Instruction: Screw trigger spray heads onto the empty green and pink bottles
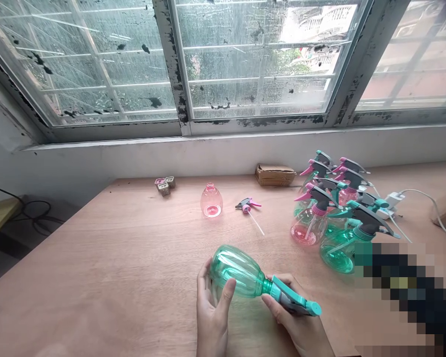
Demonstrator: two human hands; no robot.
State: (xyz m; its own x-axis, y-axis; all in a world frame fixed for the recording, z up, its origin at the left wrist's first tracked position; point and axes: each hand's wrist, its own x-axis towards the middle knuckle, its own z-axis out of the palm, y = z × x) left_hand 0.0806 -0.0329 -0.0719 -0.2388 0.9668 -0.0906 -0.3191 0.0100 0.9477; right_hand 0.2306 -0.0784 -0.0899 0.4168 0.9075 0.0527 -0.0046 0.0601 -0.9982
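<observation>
My left hand wraps round the body of a clear green spray bottle, which lies almost sideways above the wooden table. Fingers of my right hand grip its teal and grey trigger head at the neck. Farther back stand an open pink bottle without a head and, beside it, a loose pink and grey trigger head with its tube lying flat.
A cluster of several finished pink and green spray bottles stands at the right. Behind them lie a small cardboard box, a white power strip with cables and small square pieces. A dirty window spans the back wall.
</observation>
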